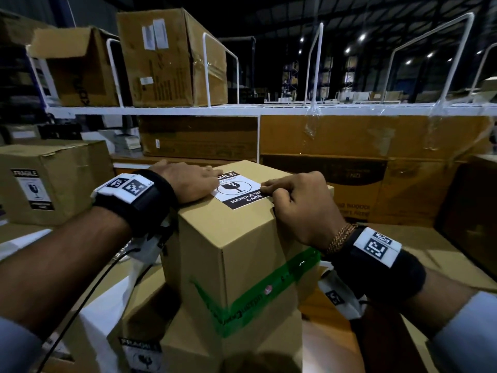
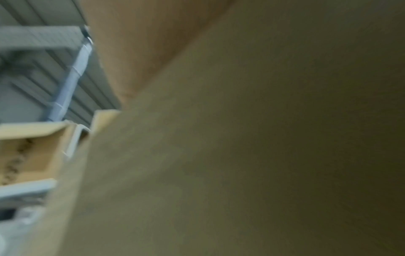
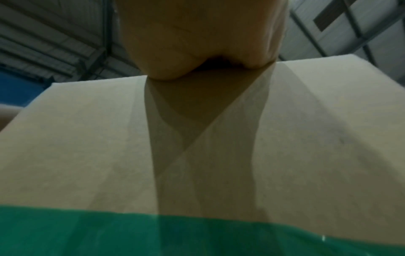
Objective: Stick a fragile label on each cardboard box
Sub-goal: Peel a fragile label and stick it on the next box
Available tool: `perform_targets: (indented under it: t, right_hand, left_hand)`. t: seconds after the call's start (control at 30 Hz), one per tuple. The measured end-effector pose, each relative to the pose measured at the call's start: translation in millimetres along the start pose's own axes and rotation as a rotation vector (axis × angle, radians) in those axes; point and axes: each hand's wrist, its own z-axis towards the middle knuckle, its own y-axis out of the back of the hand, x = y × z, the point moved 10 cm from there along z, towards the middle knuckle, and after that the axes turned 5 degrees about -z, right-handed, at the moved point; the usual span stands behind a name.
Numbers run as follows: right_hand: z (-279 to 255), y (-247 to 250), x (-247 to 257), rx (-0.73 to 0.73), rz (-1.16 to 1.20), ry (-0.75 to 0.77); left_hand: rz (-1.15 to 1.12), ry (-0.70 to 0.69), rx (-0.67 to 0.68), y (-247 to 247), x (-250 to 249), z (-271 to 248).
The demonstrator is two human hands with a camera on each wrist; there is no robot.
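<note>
A tall brown cardboard box (image 1: pixel 242 251) with a band of green tape (image 1: pixel 269 286) stands in front of me on top of other boxes. A black-and-white fragile label (image 1: pixel 239 192) lies on its top face. My left hand (image 1: pixel 204 179) lies flat over the label's left part and presses on it. At the label's right edge my right hand (image 1: pixel 269 187) presses with bent fingertips, its heel over the box's near edge. The left wrist view shows only a blurred box side (image 2: pixel 241 155). In the right wrist view my palm (image 3: pixel 197 43) sits above the box wall (image 3: pixel 87 147) and green tape (image 3: pixel 197 233).
A box bearing a fragile label (image 1: pixel 53 181) stands at the left, and another labelled box (image 1: pixel 142 354) sits below the one I hold. A white wire shelf (image 1: pixel 242 110) behind carries large cartons (image 1: pixel 166 57). Big cartons (image 1: pixel 363 162) fill the space under it.
</note>
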Motion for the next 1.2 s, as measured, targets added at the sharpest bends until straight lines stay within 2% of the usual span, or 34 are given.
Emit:
perform_targets:
  t: [0.1, 0.17, 0.3, 0.37, 0.43, 0.53, 0.6, 0.63, 0.7, 0.83, 1.0, 1.2]
  right_hand:
    - [-2, 0, -3, -0.024, 0.008, -0.002]
    - [-2, 2, -4, -0.035, 0.012, -0.011]
    - [1, 7, -10, -0.03, -0.045, -0.023]
    - [3, 9, -17, -0.003, -0.071, -0.067]
    - [5, 11, -26, 0.022, -0.119, -0.144]
    - [9, 16, -52, 0.093, -0.29, -0.316]
    - [9, 13, -71, 0.212, -0.335, -0.446]
    - [8, 10, -76, 0.256, -0.284, -0.485]
    - [9, 13, -75, 0.243, -0.167, -0.479]
    - [8, 40, -59, 0.044, -0.142, -0.358]
    - [4, 72, -42, -0.17, -0.095, -0.233]
    - [-9, 72, -14, -0.211, -0.019, -0.16]
  left_hand:
    - [-0.032, 0.117, -0.015, 0, 27, 3]
    - [-0.107, 0.173, -0.09, 3, 41, 0]
    - [-0.503, 0.248, -0.397, 7, 62, -23]
    - [-0.709, 0.307, -0.458, -6, 72, -32]
    - [-0.891, 0.376, -0.46, -21, 79, -38]
    - [-1.2, 0.489, -0.363, -48, 78, -46]
    - [-1.279, 0.52, -0.329, -56, 73, -50]
    - [-1.283, 0.522, -0.338, -55, 72, -50]
    - [-1.269, 0.511, -0.387, -49, 69, -51]
    - [-1.32, 0.45, -0.562, -27, 68, -58]
    - [-1.331, 0.224, -0.809, 23, 62, -80]
    - [-1.306, -0.085, -1.004, 63, 68, -125]
